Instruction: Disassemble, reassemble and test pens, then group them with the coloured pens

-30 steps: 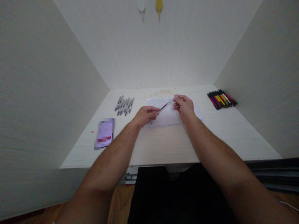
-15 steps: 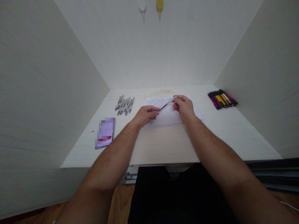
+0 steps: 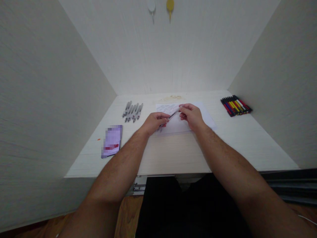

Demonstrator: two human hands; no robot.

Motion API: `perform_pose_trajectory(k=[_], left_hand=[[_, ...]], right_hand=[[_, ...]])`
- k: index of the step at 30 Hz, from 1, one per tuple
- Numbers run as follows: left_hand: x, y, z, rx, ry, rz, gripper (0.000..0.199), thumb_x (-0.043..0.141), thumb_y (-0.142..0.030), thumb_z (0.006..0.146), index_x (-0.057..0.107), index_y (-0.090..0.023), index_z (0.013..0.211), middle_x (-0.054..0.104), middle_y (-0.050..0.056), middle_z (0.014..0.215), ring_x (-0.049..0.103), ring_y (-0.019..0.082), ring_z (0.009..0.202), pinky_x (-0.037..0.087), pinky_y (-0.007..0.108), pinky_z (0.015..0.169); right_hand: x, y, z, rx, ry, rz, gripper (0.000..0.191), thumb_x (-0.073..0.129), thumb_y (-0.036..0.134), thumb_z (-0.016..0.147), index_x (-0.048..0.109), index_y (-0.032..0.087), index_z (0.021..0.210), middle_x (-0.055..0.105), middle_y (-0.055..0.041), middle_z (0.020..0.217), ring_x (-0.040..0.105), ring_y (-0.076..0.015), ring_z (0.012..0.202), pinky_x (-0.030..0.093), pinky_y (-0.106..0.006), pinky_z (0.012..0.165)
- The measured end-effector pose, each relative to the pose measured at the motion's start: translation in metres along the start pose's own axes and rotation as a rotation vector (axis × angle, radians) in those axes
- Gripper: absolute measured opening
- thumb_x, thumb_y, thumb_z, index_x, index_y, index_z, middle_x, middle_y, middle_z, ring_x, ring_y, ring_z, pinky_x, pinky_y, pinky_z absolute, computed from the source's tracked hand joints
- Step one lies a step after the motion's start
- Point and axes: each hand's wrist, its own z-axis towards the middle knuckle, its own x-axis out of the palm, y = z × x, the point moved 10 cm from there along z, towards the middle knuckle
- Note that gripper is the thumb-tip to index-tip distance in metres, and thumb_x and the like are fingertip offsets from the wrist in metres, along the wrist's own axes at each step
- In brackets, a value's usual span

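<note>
Above a sheet of white paper point(image 3: 173, 128), I hold the parts of a gel pen, slanting up to the right. My left hand point(image 3: 156, 123) pinches the lower end, where a dark pen refill point(image 3: 170, 116) comes out from the fingers. My right hand point(image 3: 192, 115) has its thumb and forefinger closed on a translucent pen barrel point(image 3: 177, 110), which surrounds part of the refill. The fingers cover both ends of the pen. Handwriting marks the upper left part of the paper.
Several clear pens point(image 3: 132, 112) lie at the left of the white desk point(image 3: 173, 155). A phone point(image 3: 112, 141) rests nearer me. Several coloured pens with black ends point(image 3: 236, 105) lie at the right, by the side wall. Two hooks, one yellow point(image 3: 170, 6), are on the back wall.
My right hand has moved down and left, closer to my left hand. The barrel now covers more of the dark refill. My left hand has barely moved.
</note>
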Motion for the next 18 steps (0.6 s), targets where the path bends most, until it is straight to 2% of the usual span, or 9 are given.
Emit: perform_pose_trajectory(k=[18], left_hand=[[0.0021, -0.0021, -0.0006, 0.017, 0.015, -0.031, 0.036, 0.073, -0.026, 0.065, 0.075, -0.013, 0.098, 0.067, 0.004, 0.07, 0.056, 0.01, 0.057, 0.041, 0.024, 0.054]], right_hand=[[0.0054, -0.0013, -0.002, -0.004, 0.034, -0.035, 0.023, 0.075, 0.026, 0.063, 0.067, 0.016, 0.082, 0.064, 0.0005, 0.068, 0.054, -0.0079, 0.051, 0.045, -0.021, 0.045]])
